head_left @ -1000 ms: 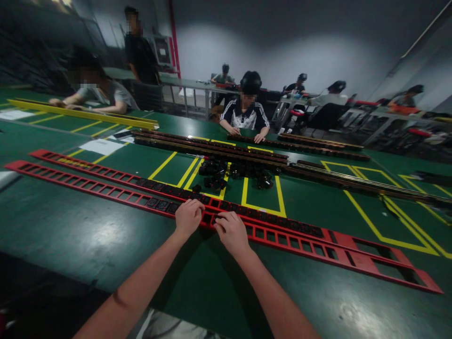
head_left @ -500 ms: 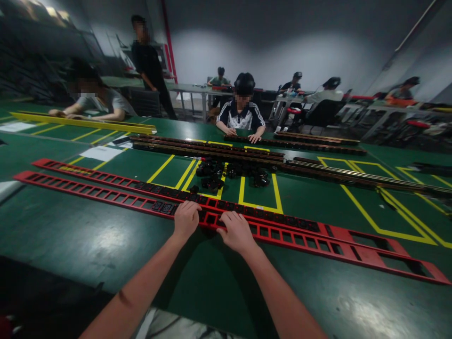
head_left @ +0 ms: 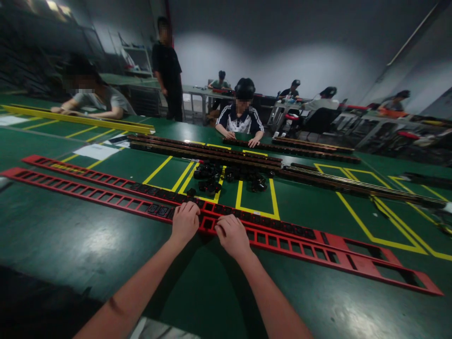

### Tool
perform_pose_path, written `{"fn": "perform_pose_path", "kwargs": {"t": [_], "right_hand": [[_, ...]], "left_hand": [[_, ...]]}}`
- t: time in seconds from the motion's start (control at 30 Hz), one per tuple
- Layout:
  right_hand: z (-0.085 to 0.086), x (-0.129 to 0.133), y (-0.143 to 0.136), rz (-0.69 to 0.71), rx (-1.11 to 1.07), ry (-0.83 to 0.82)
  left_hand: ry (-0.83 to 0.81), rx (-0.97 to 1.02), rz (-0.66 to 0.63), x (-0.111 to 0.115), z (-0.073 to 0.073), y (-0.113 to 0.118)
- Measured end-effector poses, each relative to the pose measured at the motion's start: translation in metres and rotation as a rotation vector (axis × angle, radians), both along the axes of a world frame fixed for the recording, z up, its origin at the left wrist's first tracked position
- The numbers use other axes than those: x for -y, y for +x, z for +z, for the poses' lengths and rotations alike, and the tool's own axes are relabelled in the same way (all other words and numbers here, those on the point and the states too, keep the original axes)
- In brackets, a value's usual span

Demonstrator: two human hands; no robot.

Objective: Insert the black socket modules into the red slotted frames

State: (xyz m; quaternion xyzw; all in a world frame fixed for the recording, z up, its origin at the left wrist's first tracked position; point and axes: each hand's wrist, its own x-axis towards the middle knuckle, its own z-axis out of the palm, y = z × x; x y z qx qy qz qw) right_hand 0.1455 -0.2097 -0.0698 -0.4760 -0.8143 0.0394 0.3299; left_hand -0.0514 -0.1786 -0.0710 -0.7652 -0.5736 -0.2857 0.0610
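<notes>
The nearer red slotted frame, a long strip with square openings, lies crosswise on the table. My left hand is bent over its middle, fingers curled down and fingertips hidden. Just left of that hand, several black square socket-like inserts sit in the openings. My right hand is closed over the same frame a little farther right, thumb against the fingers; whatever it pinches is hidden. One opening shows between the hands. Behind runs a second red frame, its middle stretch filled with black inserts.
Loose black parts lie piled beyond the frames. Long dark rails stretch across the table behind them. White papers and a yellow rail are at the left. A co-worker sits opposite; another person stands behind.
My view has shifted slightly, so the frames sit a little lower and farther left. Both hands stay over the same part of the near frame. The standing person now appears farther right.
</notes>
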Motion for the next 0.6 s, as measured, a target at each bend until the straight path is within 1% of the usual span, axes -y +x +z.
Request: {"fn": "perform_pose_path", "kwargs": {"t": [0.1,0.23,0.33,0.4,0.47,0.53,0.6], "right_hand": [[-0.004,-0.002,0.002,-0.051,-0.188,0.047],[-0.008,-0.003,0.007,-0.131,-0.545,0.039],[-0.011,-0.005,0.009,-0.216,-0.865,0.003],[-0.011,-0.006,0.009,-0.269,-1.037,-0.015],[-0.011,-0.007,0.009,-0.288,-1.124,-0.029],[-0.009,-0.007,0.008,-0.283,-1.139,-0.044],[-0.008,-0.006,0.008,-0.276,-1.123,-0.057]], "left_hand": [[-0.008,-0.009,-0.003,0.001,0.000,0.000],[0.004,0.019,0.002,0.000,-0.001,-0.004],[0.034,0.037,0.026,-0.008,0.003,-0.010],[0.040,0.035,0.063,-0.018,0.007,-0.015],[0.010,0.017,0.112,-0.031,0.010,-0.021],[-0.064,-0.012,0.147,-0.046,0.012,-0.026],[-0.166,-0.037,0.148,-0.060,0.013,-0.031]]}}
